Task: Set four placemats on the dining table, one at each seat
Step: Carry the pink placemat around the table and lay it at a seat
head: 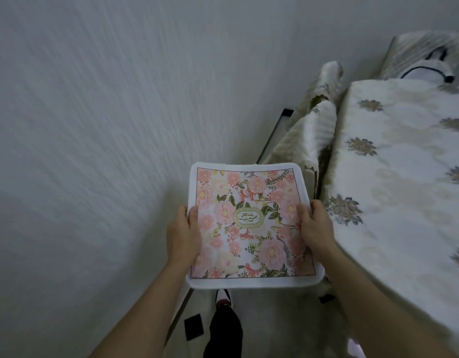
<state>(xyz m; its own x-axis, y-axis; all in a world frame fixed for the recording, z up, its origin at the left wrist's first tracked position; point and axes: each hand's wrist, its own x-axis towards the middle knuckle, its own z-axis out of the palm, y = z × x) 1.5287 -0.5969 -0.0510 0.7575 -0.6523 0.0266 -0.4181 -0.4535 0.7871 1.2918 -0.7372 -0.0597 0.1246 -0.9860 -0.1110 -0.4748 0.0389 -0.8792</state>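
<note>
The left hand [183, 233] and right hand [316, 228] each grip a side edge of one floral mat [249, 223], held flat in the air beside the tabletop [404, 177]. It is best kept level, then laid square to a seat's edge. Count: one mat, two hands, no mat seen on the tabletop.

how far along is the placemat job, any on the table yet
Done: nothing visible. The part of the table in view, covered by a flowered cloth, carries no placemat. In hand: a floral placemat, held by the left hand and right hand at its side edges, beside the table. Left: laying this one and the others. Whether more mats lie under it cannot be told.
</note>
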